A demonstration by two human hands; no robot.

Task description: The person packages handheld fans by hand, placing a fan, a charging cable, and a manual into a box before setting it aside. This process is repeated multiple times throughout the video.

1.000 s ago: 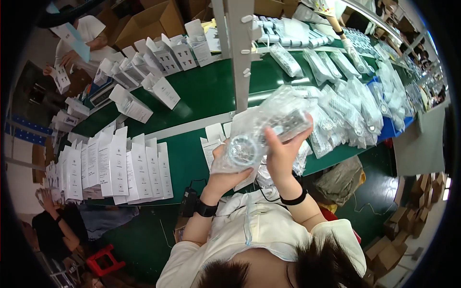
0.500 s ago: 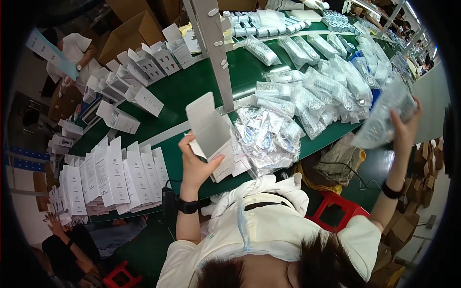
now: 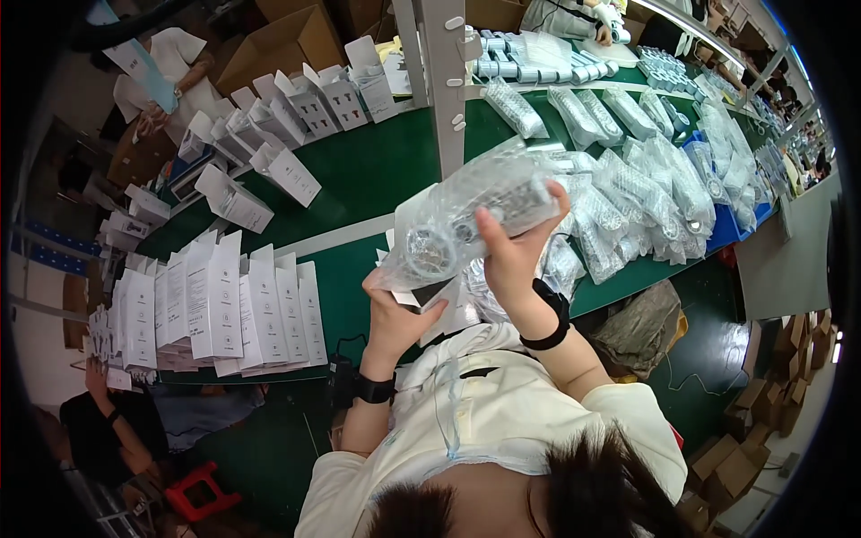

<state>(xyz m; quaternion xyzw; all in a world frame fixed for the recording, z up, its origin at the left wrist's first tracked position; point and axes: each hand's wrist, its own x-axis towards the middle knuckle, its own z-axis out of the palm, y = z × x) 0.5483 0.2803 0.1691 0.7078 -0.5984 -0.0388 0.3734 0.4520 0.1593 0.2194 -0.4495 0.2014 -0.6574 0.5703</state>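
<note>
My left hand [image 3: 399,318] grips an upright white carton [image 3: 411,212] in front of my chest. Its top flap stands up, and most of its opening is hidden behind a clear bubble-wrap pouch [image 3: 489,188]. That pouch is in my right hand [image 3: 525,247], fingers closed around its right end. Inside it shows a greyish device with a round, ring-like part at the left end. The pouch slants over the carton; whether any of it is inside the opening, I cannot tell. Small plastic bags [image 3: 560,264] lie behind my right hand, partly covered by it.
Many bubble-wrapped pouches [image 3: 619,215] are heaped on the green bench [image 3: 359,197] at right. Rows of white cartons [image 3: 215,305] stand at left, with open ones [image 3: 287,175] farther back. A grey metal post [image 3: 444,108] rises mid-bench. Co-workers [image 3: 166,81] are at far left and beyond.
My right hand has swung from the far right to the middle, bringing the pouch over the carton. My left hand still holds the carton, and the view has shifted slightly.
</note>
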